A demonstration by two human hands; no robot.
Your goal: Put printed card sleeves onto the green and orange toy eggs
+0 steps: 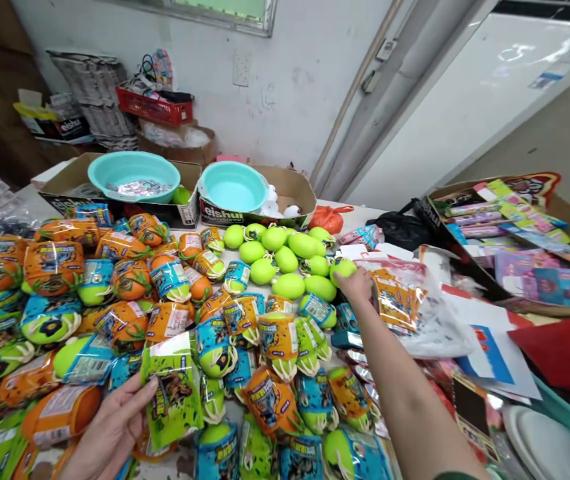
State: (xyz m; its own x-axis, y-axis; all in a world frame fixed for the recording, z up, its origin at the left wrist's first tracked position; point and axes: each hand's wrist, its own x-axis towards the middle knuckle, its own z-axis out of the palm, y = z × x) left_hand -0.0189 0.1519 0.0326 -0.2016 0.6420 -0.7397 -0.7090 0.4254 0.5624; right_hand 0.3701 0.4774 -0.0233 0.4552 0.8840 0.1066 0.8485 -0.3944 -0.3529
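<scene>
At the lower left, my left hand (115, 427) pinches a green printed packet (173, 393) between thumb and fingers. My right arm reaches across the table, and my right hand (357, 285) grips a lime-green plastic egg (343, 268) at the right edge of a cluster of bare green eggs (287, 260). Part of that egg is hidden by the fingers. Around my left hand lie many eggs in printed sleeves, such as an orange wrapped egg (271, 400) and a blue wrapped egg (215, 347).
Two turquoise basins (235, 187) rest on cardboard boxes at the back; the left one holds small shiny packets. Right of my arm lies a clear bag of orange packets (399, 300). A box of colourful packages (509, 233) stands far right. A red crate (155, 107) sits behind.
</scene>
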